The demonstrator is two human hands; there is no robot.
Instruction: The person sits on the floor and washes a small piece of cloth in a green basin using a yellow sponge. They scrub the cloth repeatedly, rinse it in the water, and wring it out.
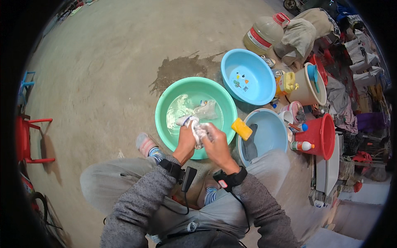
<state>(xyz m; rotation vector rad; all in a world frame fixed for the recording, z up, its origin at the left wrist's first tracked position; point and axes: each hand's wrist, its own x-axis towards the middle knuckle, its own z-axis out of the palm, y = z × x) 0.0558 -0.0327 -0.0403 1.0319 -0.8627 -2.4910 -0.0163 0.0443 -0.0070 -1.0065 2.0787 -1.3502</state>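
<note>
Over the near part of a green basin [161,136] I hold a wet white sock [184,120] with a dark stripe. My left hand [186,138] is closed round it. My right hand [216,142] grips its other side, the fingers bent and slightly blurred, with pale lather on them. Below, in the basin's shallow water, lies another whitish sock [205,110] with a small coloured patch. On the near-left rim of a pale blue basin [273,136], to the right of my hands, rests a yellow soap bar [242,129]. Inside that basin is a dark grey sock [249,146].
A brighter blue basin [253,91] stands behind on the right. Beyond it are a large jug [259,37], a yellow detergent bottle [286,83], a beige bucket [304,89] and a red bucket [316,134]. A red stool [25,140] stands far left on the concrete floor.
</note>
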